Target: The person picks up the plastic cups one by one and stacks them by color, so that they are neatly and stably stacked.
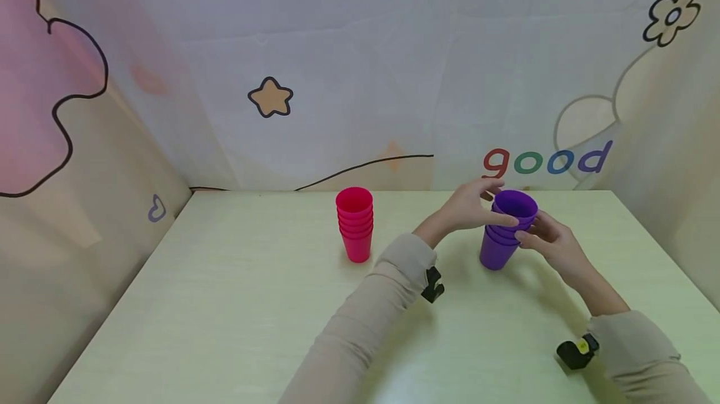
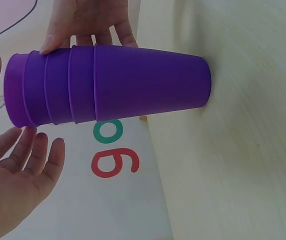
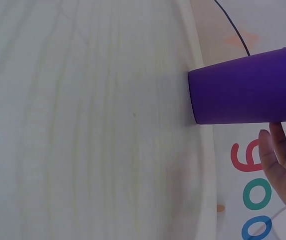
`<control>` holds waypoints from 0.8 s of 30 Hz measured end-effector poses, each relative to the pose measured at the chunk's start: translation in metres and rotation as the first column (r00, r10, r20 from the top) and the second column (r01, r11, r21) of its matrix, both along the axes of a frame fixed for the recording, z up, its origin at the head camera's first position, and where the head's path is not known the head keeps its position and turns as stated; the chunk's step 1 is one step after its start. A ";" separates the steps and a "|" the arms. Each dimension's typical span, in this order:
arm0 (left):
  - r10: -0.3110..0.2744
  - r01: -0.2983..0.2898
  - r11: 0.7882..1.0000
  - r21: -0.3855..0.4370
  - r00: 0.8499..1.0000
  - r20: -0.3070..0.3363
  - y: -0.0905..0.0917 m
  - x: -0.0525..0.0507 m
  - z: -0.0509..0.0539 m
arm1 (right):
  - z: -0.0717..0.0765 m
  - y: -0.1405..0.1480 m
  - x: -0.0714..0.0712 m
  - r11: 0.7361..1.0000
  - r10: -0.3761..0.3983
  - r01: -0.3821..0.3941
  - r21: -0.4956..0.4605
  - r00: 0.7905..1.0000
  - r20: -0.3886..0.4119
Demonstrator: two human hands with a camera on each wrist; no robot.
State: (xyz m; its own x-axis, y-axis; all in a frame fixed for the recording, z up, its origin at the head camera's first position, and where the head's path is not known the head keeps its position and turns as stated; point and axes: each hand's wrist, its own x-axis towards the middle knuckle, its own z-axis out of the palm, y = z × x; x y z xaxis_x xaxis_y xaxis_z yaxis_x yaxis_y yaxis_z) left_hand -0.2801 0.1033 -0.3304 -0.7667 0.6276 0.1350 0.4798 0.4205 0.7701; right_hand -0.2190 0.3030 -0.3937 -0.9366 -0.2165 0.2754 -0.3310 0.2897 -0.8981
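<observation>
A stack of several nested purple cups [image 1: 497, 247] stands upright on the table, its mouth facing up. My left hand [image 1: 469, 207] is at the top left of the stack, thumb in front and fingers behind. In the left wrist view, the left fingertips [image 2: 30, 132] meet the rim area, while the thumb is apart from it. My right hand [image 1: 557, 247] holds the stack from the right, its thumb on the stacked rims [image 2: 48, 85]. The right hand's other fingers are partly hidden behind the cups. The right wrist view shows the lowest purple cup [image 3: 242, 92] near its base.
A stack of several nested red cups [image 1: 355, 229] stands left of the purple ones on the pale table [image 1: 225, 304]. Behind the table hangs a printed cloth backdrop [image 1: 349, 79]. Small black devices [image 1: 433, 285] sit at both wrists.
</observation>
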 end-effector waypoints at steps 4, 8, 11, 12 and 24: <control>0.026 -0.026 0.999 0.032 1.000 0.001 -0.010 0.005 -0.001 | 0.001 -0.001 -0.001 1.000 -0.011 0.011 0.025 1.000 0.000; 0.036 -0.036 0.995 0.091 0.999 0.000 -0.025 0.012 0.000 | 0.003 -0.001 -0.002 0.998 -0.032 0.031 0.046 1.000 0.002; 0.036 -0.032 0.992 0.125 0.999 -0.031 -0.038 0.019 0.001 | 0.006 -0.002 -0.002 0.992 -0.078 0.078 0.103 0.997 -0.003; 0.036 -0.029 0.991 0.129 0.998 -0.048 -0.043 0.021 0.002 | 0.008 -0.002 -0.002 0.987 -0.097 0.096 0.128 0.995 -0.002; 0.002 0.052 0.954 0.294 0.984 -0.181 -0.118 0.051 0.008 | 0.026 -0.002 0.009 0.912 -0.202 0.222 0.346 0.975 -0.093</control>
State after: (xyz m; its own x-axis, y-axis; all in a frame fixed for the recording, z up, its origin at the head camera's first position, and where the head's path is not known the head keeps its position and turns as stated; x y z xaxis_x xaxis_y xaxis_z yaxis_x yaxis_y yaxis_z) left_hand -0.2290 -0.0151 -0.3223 -0.6980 0.5574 0.4495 0.6270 0.1725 0.7597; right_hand -0.2103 0.3012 -0.3675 -0.9572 -0.1063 0.2691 -0.2714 0.6522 -0.7078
